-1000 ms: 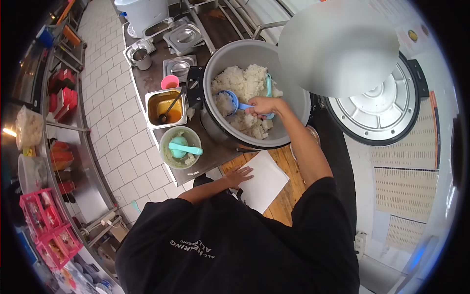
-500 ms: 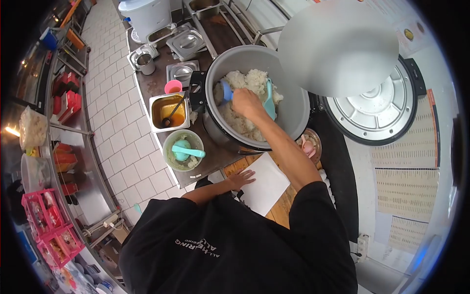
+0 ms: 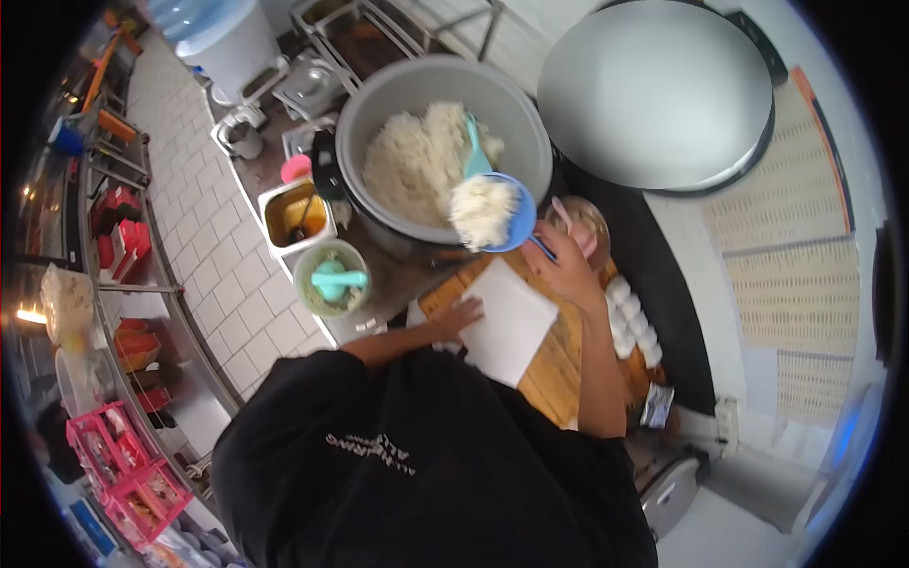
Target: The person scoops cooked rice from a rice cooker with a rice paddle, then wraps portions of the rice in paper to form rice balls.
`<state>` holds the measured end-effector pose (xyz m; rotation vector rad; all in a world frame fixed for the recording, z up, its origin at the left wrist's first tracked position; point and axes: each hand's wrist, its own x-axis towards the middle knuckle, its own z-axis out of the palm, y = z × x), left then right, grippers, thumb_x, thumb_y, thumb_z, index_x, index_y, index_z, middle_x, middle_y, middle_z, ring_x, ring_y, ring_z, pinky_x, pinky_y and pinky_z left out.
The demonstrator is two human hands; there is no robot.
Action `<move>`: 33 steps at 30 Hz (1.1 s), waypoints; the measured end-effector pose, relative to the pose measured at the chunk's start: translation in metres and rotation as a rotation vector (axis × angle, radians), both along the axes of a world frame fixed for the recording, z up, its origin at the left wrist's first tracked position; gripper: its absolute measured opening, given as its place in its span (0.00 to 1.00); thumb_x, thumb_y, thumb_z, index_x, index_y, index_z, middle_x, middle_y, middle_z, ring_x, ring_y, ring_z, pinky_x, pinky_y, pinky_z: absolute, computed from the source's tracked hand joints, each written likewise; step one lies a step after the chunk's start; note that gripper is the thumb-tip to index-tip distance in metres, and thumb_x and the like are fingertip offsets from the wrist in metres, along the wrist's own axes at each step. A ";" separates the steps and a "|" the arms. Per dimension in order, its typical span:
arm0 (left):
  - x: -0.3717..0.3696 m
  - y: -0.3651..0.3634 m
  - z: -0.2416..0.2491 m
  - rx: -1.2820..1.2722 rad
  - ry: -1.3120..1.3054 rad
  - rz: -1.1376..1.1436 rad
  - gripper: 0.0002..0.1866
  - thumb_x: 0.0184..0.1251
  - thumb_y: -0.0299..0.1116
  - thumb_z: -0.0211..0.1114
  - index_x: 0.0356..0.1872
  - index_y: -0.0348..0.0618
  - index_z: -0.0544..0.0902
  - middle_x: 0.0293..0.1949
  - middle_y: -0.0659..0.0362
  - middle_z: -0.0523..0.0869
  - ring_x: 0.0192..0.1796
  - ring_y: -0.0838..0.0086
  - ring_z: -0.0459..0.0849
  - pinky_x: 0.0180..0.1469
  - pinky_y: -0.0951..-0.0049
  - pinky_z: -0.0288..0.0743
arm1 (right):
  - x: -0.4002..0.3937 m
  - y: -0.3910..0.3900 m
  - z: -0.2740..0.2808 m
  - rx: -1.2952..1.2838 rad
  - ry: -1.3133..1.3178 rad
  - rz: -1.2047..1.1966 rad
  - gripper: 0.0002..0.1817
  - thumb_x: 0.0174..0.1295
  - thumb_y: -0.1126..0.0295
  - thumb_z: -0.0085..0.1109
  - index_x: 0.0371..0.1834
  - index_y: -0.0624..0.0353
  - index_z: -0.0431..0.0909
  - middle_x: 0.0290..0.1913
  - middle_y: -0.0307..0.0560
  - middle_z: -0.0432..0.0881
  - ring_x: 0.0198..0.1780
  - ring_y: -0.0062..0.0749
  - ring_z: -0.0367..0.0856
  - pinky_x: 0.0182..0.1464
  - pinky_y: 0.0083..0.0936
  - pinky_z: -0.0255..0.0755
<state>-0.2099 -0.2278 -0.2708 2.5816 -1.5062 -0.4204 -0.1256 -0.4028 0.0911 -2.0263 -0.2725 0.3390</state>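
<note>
Center: right hand (image 3: 565,268) gripped blue scoop (image 3: 516,220), rice-filled; lower center: left hand (image 3: 458,319), fingers extended, touched white paper (image 3: 509,322).

White lettering stands upside down in the view on the front of a black shirt (image 3: 426,483); "ALL" and an ending "RING" can be read, the letters between distorted by folds. The wall sheets (image 3: 791,312) carry rows of print too small to read.

The bare right hand (image 3: 565,267) is gripping, its forearm reaching forward; the bare left hand (image 3: 458,320) is lying flat, fingers spreading.
</note>
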 end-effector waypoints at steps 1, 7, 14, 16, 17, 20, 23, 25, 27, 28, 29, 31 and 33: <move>-0.001 -0.001 0.003 0.013 -0.067 0.005 0.55 0.44 0.67 0.72 0.75 0.58 0.62 0.76 0.54 0.60 0.78 0.61 0.55 0.75 0.47 0.49 | -0.027 -0.018 -0.002 0.064 0.228 -0.104 0.12 0.72 0.66 0.56 0.50 0.64 0.74 0.34 0.48 0.83 0.31 0.30 0.84 0.31 0.25 0.72; 0.004 -0.009 0.032 0.154 -0.019 0.062 0.66 0.40 0.67 0.75 0.76 0.37 0.55 0.79 0.50 0.52 0.81 0.57 0.46 0.78 0.48 0.43 | -0.174 -0.081 -0.139 0.548 0.672 -0.464 0.12 0.73 0.65 0.53 0.54 0.58 0.70 0.35 0.43 0.79 0.26 0.20 0.77 0.22 0.19 0.66; 0.009 -0.006 0.046 0.207 0.070 0.085 0.69 0.45 0.71 0.70 0.79 0.38 0.43 0.80 0.49 0.44 0.82 0.57 0.42 0.79 0.48 0.42 | -0.206 -0.048 -0.273 -0.576 0.032 -0.570 0.31 0.71 0.69 0.49 0.78 0.46 0.58 0.29 0.53 0.77 0.31 0.52 0.81 0.33 0.44 0.75; 0.008 -0.006 0.042 0.194 0.079 0.090 0.70 0.44 0.71 0.70 0.79 0.38 0.43 0.81 0.50 0.43 0.82 0.58 0.42 0.79 0.48 0.41 | -0.204 -0.035 -0.281 -0.682 0.013 -0.494 0.32 0.69 0.72 0.49 0.78 0.46 0.58 0.33 0.53 0.77 0.34 0.51 0.82 0.35 0.43 0.76; 0.009 -0.006 0.039 0.200 0.075 0.087 0.70 0.44 0.71 0.70 0.79 0.38 0.43 0.81 0.50 0.43 0.82 0.58 0.42 0.79 0.48 0.41 | -0.202 -0.029 -0.285 -0.789 -0.008 -0.411 0.34 0.67 0.76 0.49 0.78 0.46 0.58 0.36 0.54 0.77 0.37 0.49 0.82 0.37 0.43 0.77; 0.010 -0.007 0.037 0.193 0.094 0.120 0.71 0.42 0.71 0.71 0.79 0.39 0.42 0.81 0.51 0.43 0.82 0.61 0.41 0.79 0.48 0.41 | -0.217 -0.016 -0.317 -0.772 -0.170 -0.361 0.41 0.59 0.80 0.51 0.79 0.44 0.56 0.42 0.54 0.74 0.37 0.47 0.82 0.33 0.41 0.79; 0.011 -0.009 0.039 0.200 0.154 0.170 0.72 0.40 0.70 0.74 0.79 0.40 0.42 0.81 0.53 0.43 0.82 0.64 0.41 0.80 0.50 0.41 | -0.216 -0.020 -0.326 -0.712 -0.277 -0.371 0.44 0.55 0.83 0.50 0.79 0.44 0.57 0.41 0.51 0.73 0.35 0.46 0.82 0.31 0.39 0.80; 0.007 -0.009 0.044 0.217 0.140 0.183 0.72 0.39 0.70 0.74 0.79 0.41 0.42 0.81 0.54 0.42 0.82 0.65 0.41 0.80 0.50 0.41 | -0.215 -0.038 -0.318 -0.732 -0.239 -0.196 0.45 0.57 0.81 0.52 0.80 0.42 0.53 0.41 0.52 0.72 0.33 0.45 0.82 0.28 0.38 0.80; 0.007 -0.008 0.044 0.227 0.145 0.183 0.72 0.40 0.70 0.74 0.79 0.41 0.41 0.81 0.55 0.42 0.82 0.65 0.41 0.80 0.50 0.40 | -0.213 -0.032 -0.311 -0.770 -0.148 -0.177 0.45 0.57 0.81 0.51 0.80 0.41 0.52 0.43 0.54 0.73 0.32 0.47 0.82 0.30 0.41 0.80; 0.008 -0.011 0.044 0.231 0.149 0.185 0.72 0.40 0.71 0.74 0.79 0.41 0.41 0.81 0.55 0.41 0.82 0.66 0.41 0.80 0.50 0.40 | -0.214 -0.016 -0.316 -0.757 -0.128 -0.293 0.45 0.58 0.81 0.51 0.80 0.41 0.52 0.44 0.54 0.74 0.32 0.48 0.82 0.30 0.41 0.80; 0.005 -0.011 0.045 0.231 0.152 0.185 0.72 0.40 0.71 0.74 0.79 0.41 0.41 0.81 0.55 0.41 0.82 0.66 0.41 0.80 0.50 0.40 | -0.220 -0.007 -0.319 -0.739 -0.102 -0.406 0.44 0.58 0.82 0.50 0.80 0.41 0.52 0.44 0.55 0.74 0.32 0.49 0.82 0.31 0.42 0.80; 0.005 -0.010 0.049 0.269 0.113 0.189 0.72 0.41 0.72 0.72 0.79 0.42 0.40 0.82 0.56 0.40 0.82 0.66 0.41 0.80 0.50 0.40 | -0.219 -0.023 -0.314 -0.718 -0.147 -0.378 0.42 0.59 0.82 0.47 0.80 0.40 0.54 0.42 0.54 0.75 0.32 0.51 0.82 0.32 0.42 0.78; 0.008 -0.013 0.052 0.288 0.100 0.194 0.72 0.41 0.72 0.72 0.80 0.43 0.40 0.82 0.56 0.40 0.82 0.66 0.41 0.79 0.50 0.40 | -0.207 -0.045 -0.306 -0.782 -0.057 -0.270 0.44 0.59 0.83 0.47 0.80 0.37 0.52 0.42 0.53 0.75 0.32 0.51 0.82 0.32 0.42 0.79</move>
